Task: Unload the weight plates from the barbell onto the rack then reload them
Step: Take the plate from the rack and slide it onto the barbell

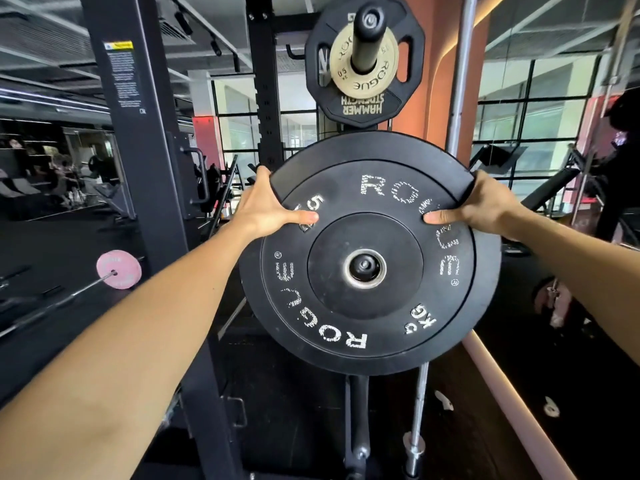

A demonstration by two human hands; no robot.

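**Both hands on the five-kilo plate at the storage peg**

While we hold the black bumper plate (367, 258) upright between us, the left hand (266, 209) and right hand (481, 206) clamp its upper rim from either side, thumbs flat across the face and fingers curled behind the edge. We judge the high, two-sided grip is there to keep the disc square, so its steel-ringed hole stays lined up with the peg end (364, 265) showing through the centre. Above our hands a second peg (367, 32) carries a small gold plate (363, 60) in front of a many-sided black plate (365, 60).

Whether our plate already hangs on its peg or only hovers before it we cannot tell; the disc hides the peg's length. Our fingers are hidden behind the rim. Far off beyond the left hand lies a bar with a pink plate (118, 269); a loose bar end (415, 441) stands below the disc.
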